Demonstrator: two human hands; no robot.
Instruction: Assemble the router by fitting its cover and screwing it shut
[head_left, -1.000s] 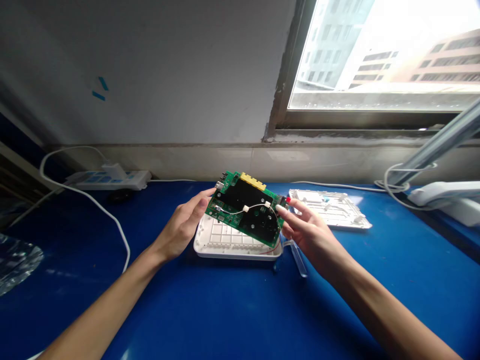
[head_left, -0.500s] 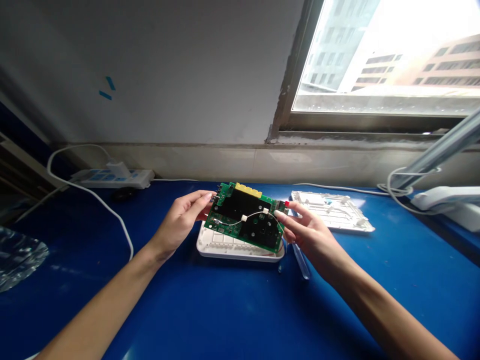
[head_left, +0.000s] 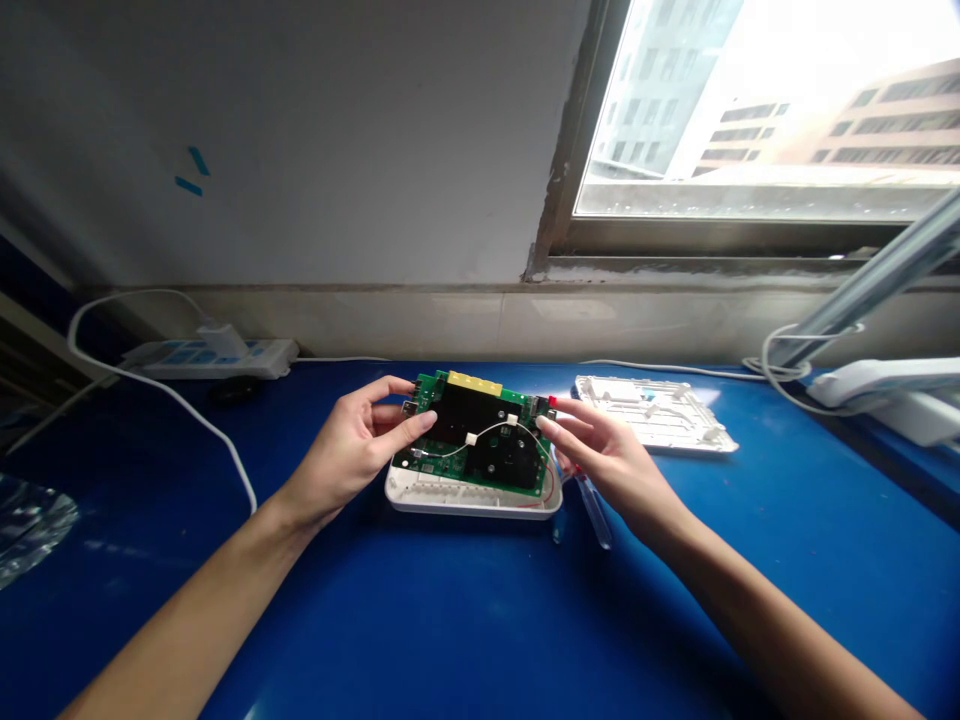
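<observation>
A green circuit board (head_left: pixel 480 440) with black pads, a yellow connector strip and a thin white wire is held between my two hands. It is over a white plastic casing (head_left: pixel 472 503), whose front edge shows below it. My left hand (head_left: pixel 349 445) grips the board's left end, thumb on top and fingers behind. At the right end, by a small red part, my right hand (head_left: pixel 611 450) pinches the board. A clear-handled tool (head_left: pixel 595 513) lies on the blue table beside the casing, partly behind my right hand.
A white ribbed cover (head_left: pixel 660 415) lies at the back right. Behind to the left are a power strip (head_left: pixel 262 358) and a looping white cable (head_left: pixel 191 415). A lamp base (head_left: pixel 885 390) stands far right, and clear plastic (head_left: pixel 34 520) lies far left.
The board has come down closer to the casing and lies less tilted. My left thumb has moved further onto its top. The whole view has shifted slightly.
</observation>
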